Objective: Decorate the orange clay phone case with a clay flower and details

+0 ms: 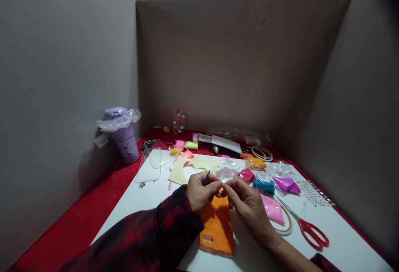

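My left hand [202, 189] is closed, with a thin blue pointed stick [206, 177] poking up between its fingers. My right hand [246, 202] is pinched closed, its fingertips meeting those of the left. A tiny pinkish bit shows between the two sets of fingertips, too small to make out. Below both hands lies a phone case [218, 228] coated in orange clay, with a small oblong cutout near its lower end. A yellow paper sheet [176, 173] with a heart-shaped opening lies just beyond the left hand.
Red-handled scissors [311, 230] lie at right beside a pink clay packet [272, 209]. Blue [263, 186] and purple [286, 185] clay packets lie behind. Clear cases [149, 168] rest at left near a purple tumbler [127, 143]. Grey panels enclose the white board [131, 209].
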A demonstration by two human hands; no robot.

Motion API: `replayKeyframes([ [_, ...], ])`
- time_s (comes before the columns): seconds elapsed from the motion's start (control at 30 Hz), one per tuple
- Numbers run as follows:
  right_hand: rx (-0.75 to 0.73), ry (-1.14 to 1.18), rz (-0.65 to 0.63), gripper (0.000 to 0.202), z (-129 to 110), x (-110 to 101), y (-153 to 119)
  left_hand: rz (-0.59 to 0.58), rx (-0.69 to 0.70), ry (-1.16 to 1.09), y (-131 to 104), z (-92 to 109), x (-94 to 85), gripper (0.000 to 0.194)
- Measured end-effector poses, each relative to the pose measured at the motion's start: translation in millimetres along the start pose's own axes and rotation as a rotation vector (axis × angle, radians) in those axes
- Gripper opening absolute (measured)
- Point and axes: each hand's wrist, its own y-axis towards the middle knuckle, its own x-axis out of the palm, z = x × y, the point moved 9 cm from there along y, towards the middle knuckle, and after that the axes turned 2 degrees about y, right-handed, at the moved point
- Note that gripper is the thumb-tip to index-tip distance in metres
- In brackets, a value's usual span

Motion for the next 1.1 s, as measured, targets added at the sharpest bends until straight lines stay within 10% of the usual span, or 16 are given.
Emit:
replayKeyframes([
  [0.67,0.003,-0.021,-0.009,0.021,3.2,0.5,2.6,0.007,-0.133,-0.093,-0.4,-11.2,0.0,0.037],
  [1.1,-0.263,-0.341,0.054,0.011,-14.3,-4.1,-3.6,-0.058,-0.201,-0.133,-1.2,-24.3,3.2,0.036],
])
